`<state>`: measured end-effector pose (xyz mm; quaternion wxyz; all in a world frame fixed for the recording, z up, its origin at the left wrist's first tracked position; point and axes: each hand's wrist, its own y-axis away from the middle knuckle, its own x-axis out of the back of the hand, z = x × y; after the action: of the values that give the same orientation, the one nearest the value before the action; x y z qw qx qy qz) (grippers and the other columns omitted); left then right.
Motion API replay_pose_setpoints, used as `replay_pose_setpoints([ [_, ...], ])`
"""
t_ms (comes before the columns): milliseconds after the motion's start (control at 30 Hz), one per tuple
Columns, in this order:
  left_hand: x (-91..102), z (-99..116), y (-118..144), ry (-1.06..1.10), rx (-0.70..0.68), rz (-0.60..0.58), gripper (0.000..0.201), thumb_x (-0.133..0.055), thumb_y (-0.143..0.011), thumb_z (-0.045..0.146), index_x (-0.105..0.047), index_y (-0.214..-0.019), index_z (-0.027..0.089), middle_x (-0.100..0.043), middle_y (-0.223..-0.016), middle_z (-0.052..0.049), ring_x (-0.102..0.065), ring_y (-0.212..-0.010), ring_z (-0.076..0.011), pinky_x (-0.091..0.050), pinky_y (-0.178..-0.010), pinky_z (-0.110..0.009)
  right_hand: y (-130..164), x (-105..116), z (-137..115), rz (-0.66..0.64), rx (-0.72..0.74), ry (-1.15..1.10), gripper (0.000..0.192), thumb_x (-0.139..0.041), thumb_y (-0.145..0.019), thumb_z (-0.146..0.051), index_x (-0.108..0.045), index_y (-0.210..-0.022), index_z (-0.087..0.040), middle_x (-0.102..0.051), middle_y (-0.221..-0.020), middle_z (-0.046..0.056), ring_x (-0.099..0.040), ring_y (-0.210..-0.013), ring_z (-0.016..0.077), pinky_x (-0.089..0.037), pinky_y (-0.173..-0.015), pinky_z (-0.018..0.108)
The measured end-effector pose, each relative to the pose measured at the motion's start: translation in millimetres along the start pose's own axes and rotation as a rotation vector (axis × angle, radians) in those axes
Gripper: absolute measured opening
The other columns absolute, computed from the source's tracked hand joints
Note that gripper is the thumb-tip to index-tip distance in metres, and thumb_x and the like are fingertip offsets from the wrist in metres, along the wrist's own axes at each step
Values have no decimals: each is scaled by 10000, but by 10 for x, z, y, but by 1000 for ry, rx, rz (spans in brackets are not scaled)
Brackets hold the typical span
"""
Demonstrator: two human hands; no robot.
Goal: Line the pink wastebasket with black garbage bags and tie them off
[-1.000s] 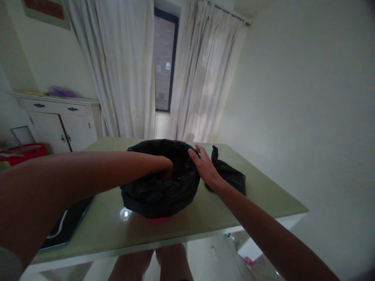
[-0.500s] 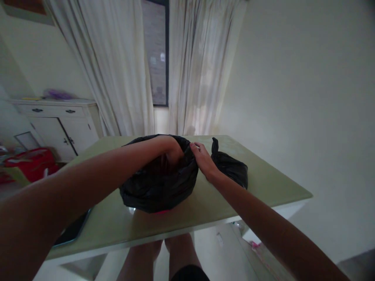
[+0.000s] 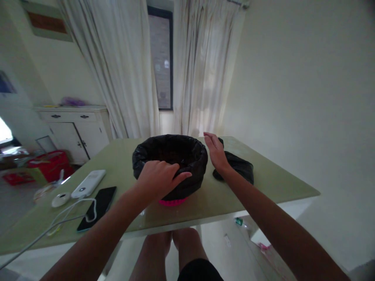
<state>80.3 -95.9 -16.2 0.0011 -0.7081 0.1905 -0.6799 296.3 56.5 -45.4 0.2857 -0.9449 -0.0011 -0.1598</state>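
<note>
A waste bin (image 3: pixel 172 202), pink at its base, stands on the table with a black bin bag (image 3: pixel 187 183) lining it and folded down over its outside. My left hand (image 3: pixel 158 177) lies at the near rim, its thumb stretched out to the right and its fingers bent over the edge, partly hidden. To the right of the rim, my right hand (image 3: pixel 216 150) is raised with fingers extended and nothing in it. Beyond that hand, a knotted black plastic bag (image 3: pixel 240 166) rests on the tabletop, partly covered by my right forearm.
On the left of the green-topped table (image 3: pixel 281 187) lie a phone (image 3: pixel 101 205), a white power bank (image 3: pixel 88 183), a round white object (image 3: pixel 61 200) and a white cable (image 3: pixel 67 221). A bottle (image 3: pixel 241 223) is on the floor beneath. White curtains and a cabinet (image 3: pixel 76 132) stand behind.
My left hand has come up out of the lined bin to its near rim. My right hand has let go of the bag's right edge and moved slightly right. The view has shifted left.
</note>
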Motion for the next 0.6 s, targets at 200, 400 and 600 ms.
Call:
replay_pose_setpoints([
  [200, 161, -121, -39, 42, -25, -85, 910, -208, -1045, 835, -854, -918, 207, -822, -958, -221, -793, -897, -418, -542, -754, -477, -292, -42, -326, -596, 230, 364, 398, -680, -969, -638, -868, -961, -287, -826, -1107, 82, -607, -1442, 393, -329, -1325, 567],
  [400, 187, -262, -179, 178, -59, -104, 863, -323, -1009, 862, -867, -917, 199, -822, -957, -228, -785, -890, -425, -565, -808, -512, -382, -103, -372, -760, 118, 640, 729, -476, -983, -862, -776, -696, -262, -786, -873, 119, -746, -1111, 367, -512, -1128, 517],
  [600, -274, -598, 28, 628, 58, 772, 521, -411, -1121, 574, -728, -1349, 229, -735, -1429, -129, -638, -1397, -312, -410, -1268, -474, -265, 83, -330, -262, 152, 392, 721, -397, -1020, -815, -775, -1217, -234, -755, -1346, 130, -656, -1327, 306, -448, -1220, 470],
])
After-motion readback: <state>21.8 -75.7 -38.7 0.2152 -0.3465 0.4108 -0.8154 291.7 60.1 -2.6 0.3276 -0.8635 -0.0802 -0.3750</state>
